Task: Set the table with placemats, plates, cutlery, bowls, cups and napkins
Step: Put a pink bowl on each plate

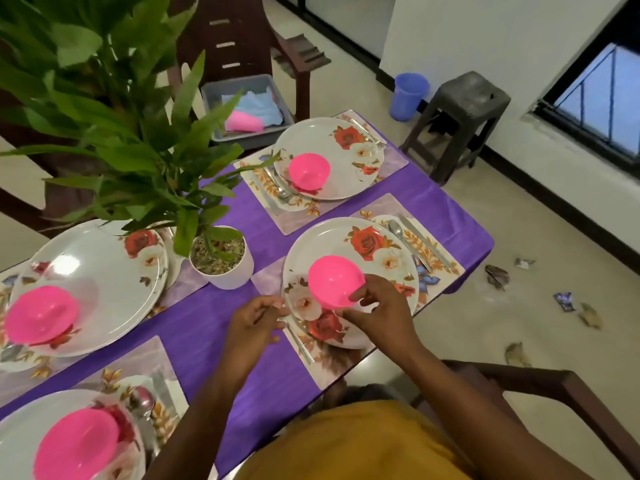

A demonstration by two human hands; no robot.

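Closest in, the person in a mustard-yellow top leans over the purple tablecloth (207, 327), both arms reaching forward. The right hand (375, 313) pinches the near rim of a pink bowl (336, 281), thumb and fingers curled against it, holding it tilted over the rose-patterned plate (349, 282) on the nearest right placemat (332, 370). The left hand (254, 318) hovers just beside that plate's left edge with fingers loosely curled; whether it holds anything I cannot tell. A knife (300, 342) lies along the plate's left side, a spoon (398, 232) and another knife (424, 242) on its far right. To the left, two more plates each carry a pink bowl, one at the bottom corner (78, 448) and one farther up (40, 315). A white potted plant (223, 259) stands mid-table, leaves spreading high. Beyond, a fourth setting has a plate with a pink bowl (309, 170) on it. Past the table's end a grey tub (242, 88) sits on a dark chair, holding a pink cup (244, 121) and blue cloth. Across the pale floor stand a blue bucket (408, 97), a dark stool (457, 123) and a window; scraps litter the tiles at right.
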